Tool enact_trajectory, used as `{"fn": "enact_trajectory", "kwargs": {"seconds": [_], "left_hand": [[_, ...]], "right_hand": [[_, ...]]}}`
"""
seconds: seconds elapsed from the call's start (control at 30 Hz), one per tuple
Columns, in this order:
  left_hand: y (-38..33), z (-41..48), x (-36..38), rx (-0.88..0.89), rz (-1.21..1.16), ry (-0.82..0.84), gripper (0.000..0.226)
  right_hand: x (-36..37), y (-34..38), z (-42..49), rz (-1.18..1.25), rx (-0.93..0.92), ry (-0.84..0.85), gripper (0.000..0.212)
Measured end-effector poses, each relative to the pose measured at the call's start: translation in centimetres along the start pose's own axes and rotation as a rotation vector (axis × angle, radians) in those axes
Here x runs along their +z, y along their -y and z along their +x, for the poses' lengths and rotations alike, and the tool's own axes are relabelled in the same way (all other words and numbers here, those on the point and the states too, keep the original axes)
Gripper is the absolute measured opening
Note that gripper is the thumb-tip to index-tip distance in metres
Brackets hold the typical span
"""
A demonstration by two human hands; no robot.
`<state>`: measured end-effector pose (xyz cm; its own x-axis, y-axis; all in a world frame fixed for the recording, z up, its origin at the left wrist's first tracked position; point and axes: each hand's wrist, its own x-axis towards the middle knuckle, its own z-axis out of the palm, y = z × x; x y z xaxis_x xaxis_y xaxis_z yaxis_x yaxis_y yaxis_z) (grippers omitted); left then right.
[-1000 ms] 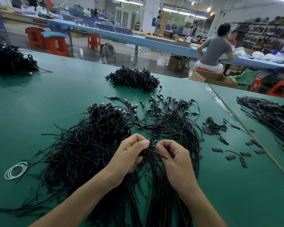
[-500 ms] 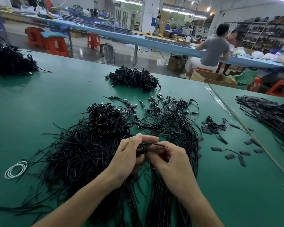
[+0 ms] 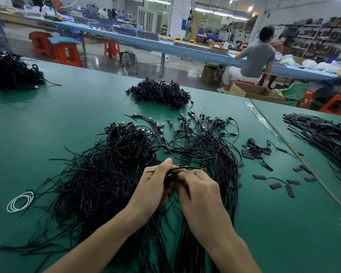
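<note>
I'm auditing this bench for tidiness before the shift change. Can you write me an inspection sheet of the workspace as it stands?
Surface: green table, with a seam to a second table on the right.
Job's things: thin black cable, held over the bundle of plug-ended cables.
Clutter: tangled black pile; loose black sleeve pieces; white coil.
Hands: left hand and right hand both pinch the thin black cable, close together.
Cables: more heaps at far centre, far left and on the right table.
Surroundings: seated person in grey at a blue bench; orange stools; cardboard box; floor fan.
</note>
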<state>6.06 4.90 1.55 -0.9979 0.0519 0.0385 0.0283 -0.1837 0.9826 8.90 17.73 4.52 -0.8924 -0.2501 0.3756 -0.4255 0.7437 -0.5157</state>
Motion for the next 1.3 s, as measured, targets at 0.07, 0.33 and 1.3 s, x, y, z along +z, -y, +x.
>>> {"fn": "enact_trajectory", "kwargs": {"seconds": [0.07,0.33,1.3], "left_hand": [[0.0,0.1,-0.1,-0.067,-0.006,-0.036,0.067],[0.1,0.7,0.3,-0.183,-0.100,-0.178,0.061],[-0.8,-0.2,-2.3,-0.404,0.198,0.736,0.032]], "right_hand": [[0.2,0.3,-0.3,-0.071,-0.032,-0.003,0.024],[0.2,1.9,-0.2,-0.413,-0.138,0.039,0.027],[-2.5,-1.1,1.7,-0.133,-0.154,0.321,0.018]]}}
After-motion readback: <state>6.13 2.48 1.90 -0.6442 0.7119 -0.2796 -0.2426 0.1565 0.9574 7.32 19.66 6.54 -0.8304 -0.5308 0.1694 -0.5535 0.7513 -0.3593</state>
